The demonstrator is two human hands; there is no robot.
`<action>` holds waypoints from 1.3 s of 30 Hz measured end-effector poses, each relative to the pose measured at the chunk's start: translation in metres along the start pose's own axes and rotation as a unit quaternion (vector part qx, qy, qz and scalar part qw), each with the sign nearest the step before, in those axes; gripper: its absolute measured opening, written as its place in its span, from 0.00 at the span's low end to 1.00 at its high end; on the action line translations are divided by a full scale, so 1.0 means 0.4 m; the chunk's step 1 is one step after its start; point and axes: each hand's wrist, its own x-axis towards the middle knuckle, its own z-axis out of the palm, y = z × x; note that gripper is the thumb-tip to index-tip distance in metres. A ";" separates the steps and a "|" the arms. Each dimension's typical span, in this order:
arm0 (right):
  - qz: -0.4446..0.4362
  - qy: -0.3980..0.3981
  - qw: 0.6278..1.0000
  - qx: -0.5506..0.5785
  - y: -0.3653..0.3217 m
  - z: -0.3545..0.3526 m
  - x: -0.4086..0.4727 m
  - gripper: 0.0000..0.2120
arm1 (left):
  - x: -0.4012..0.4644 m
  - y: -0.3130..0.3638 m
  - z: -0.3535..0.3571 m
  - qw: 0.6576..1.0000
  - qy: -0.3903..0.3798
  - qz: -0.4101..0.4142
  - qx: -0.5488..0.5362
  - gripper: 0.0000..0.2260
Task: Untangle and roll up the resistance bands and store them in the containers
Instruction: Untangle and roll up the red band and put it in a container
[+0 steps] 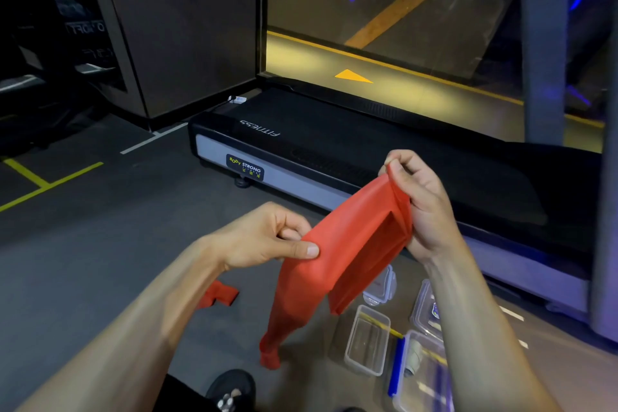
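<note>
A wide red resistance band [337, 254] hangs between both hands above the grey floor. My left hand [267, 237] pinches its lower left edge between thumb and fingers. My right hand [418, 201] grips the band's upper right end, fingers curled round it. One loose end of the band droops to the floor near my shoe. Another piece of red band [220, 294] lies on the floor, partly hidden under my left forearm. An open clear container [368, 341] stands on the floor at lower right.
More clear containers [424, 308], a lid [381, 284] and a box with a blue clip [398, 368] sit beside the open one. A black treadmill [334, 150] runs across behind my hands. My black shoe [234, 388] is at the bottom.
</note>
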 end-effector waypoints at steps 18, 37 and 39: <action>0.022 -0.015 0.999 -0.030 0.015 -0.040 -0.009 0.03 | -0.012 0.009 -0.012 0.995 -0.032 0.041 -0.090 0.06; 0.136 -0.193 0.969 0.077 0.102 0.018 -0.047 0.03 | 0.000 0.029 0.035 0.938 -0.086 0.100 -0.322 0.11; 0.129 -0.187 0.965 0.133 0.084 0.034 -0.048 0.05 | 0.007 0.021 0.030 0.948 -0.079 0.078 -0.298 0.15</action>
